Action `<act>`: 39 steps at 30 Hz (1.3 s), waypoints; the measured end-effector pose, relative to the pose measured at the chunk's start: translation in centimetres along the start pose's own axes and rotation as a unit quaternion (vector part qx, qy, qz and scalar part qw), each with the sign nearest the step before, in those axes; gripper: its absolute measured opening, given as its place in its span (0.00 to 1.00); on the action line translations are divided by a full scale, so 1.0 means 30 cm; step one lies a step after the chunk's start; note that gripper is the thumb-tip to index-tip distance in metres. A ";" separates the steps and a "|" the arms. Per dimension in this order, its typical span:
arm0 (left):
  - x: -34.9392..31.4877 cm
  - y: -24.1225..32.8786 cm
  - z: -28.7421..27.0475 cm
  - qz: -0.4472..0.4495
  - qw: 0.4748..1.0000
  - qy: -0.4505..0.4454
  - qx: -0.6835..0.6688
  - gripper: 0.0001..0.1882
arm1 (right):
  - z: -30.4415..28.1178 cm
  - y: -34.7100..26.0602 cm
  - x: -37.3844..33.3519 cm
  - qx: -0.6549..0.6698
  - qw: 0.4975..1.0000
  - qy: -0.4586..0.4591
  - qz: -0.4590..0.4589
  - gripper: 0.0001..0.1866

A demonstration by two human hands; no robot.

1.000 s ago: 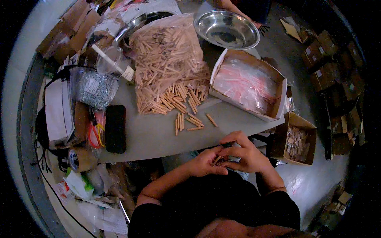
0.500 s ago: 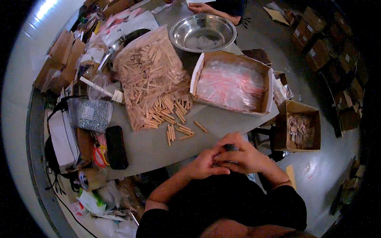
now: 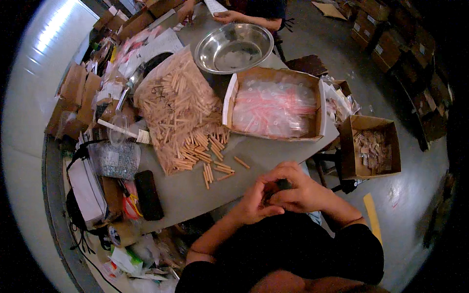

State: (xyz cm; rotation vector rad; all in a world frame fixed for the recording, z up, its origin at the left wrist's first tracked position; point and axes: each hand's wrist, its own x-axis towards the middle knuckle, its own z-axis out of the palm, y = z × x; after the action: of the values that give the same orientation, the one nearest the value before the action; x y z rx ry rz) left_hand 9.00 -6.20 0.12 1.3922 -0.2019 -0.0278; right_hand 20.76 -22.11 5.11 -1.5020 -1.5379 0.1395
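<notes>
The left hand and right hand meet in front of the torso, just off the near edge of the table. Both are half curled: the left has its thumb extended toward the right hand, and the right arches its fingers above its thumb. A dark area lies between them; its contents cannot be identified, so whether either hand grips an item cannot be determined.

The nearest loose wooden dowel lies singly on the tabletop, ahead and to the left of the hands, near but not touching them. Farther left, a small group of dowels lies roughly side by side. Each dowel is a short, slim, straight rod, light tan in colour.

Beyond this group, a transparent, wrinkled plastic bag contains many more dowels, with some spilling from its near end. To its right stands a rectangular cardboard box, white outside and brown inside, filled with glossy clear sachets bearing red-pink strips. Behind the box sits a round, polished metal basin with a flared rim.
</notes>
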 end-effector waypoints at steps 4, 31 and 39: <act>-0.005 0.009 -0.006 0.088 0.965 0.118 0.218 0.25 | -0.005 0.013 -0.039 0.020 0.997 0.048 0.057 0.08; 0.447 0.193 -0.275 0.094 0.782 0.060 0.614 0.12 | -0.269 0.150 -0.515 -0.287 0.788 0.309 0.449 0.11; 0.608 0.102 -0.391 -0.076 0.624 0.019 0.778 0.08 | -0.265 0.102 -0.486 -0.392 0.768 0.358 0.357 0.11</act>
State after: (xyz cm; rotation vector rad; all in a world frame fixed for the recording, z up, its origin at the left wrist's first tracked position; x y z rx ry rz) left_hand 28.47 3.24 3.47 3.1838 -0.0151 0.0591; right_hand 25.29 -37.47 -0.25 -2.3623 -0.3046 -0.6627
